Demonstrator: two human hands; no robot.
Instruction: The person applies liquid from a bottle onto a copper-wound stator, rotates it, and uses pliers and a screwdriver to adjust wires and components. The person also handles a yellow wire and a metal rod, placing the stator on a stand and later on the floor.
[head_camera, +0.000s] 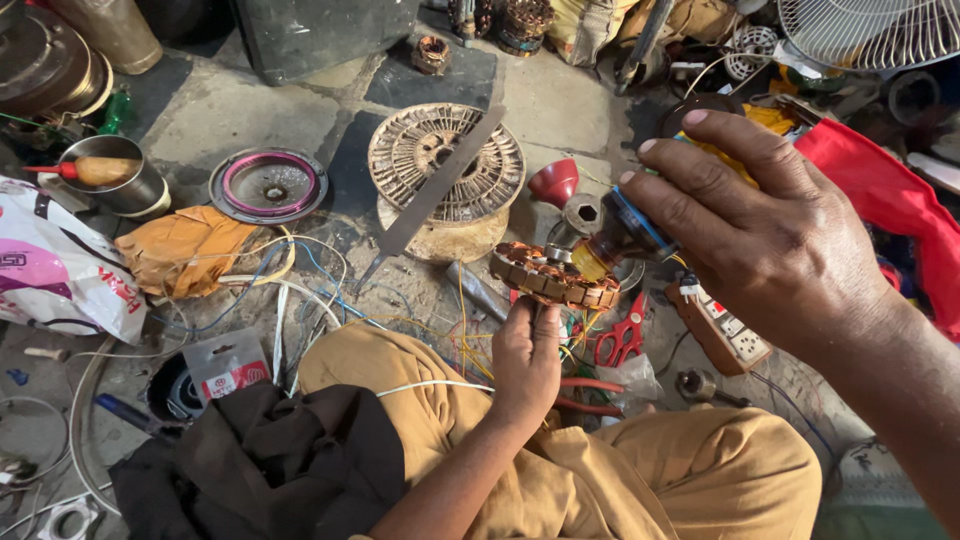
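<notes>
Stator (556, 276), ringed with copper windings, sits above my knees, my left hand (527, 362) clenched on its underside from below. It looks heavy and rigid, but the thin winding wire could nick, so I hold the iron core. My right hand (770, 235) grips a small bottle (612, 245) tipped onto its rim. Beyond lies a rusty rotor disc (445, 160) on the floor.

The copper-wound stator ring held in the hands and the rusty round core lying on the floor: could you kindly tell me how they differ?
The copper-wound stator ring is lifted off the floor by the left hand; the rusty round core rests on a drum. The ring carries bright copper coils; the core looks bare and corroded. A flat metal file lies across the core; the right hand hovers at the ring. Both are round.
</notes>
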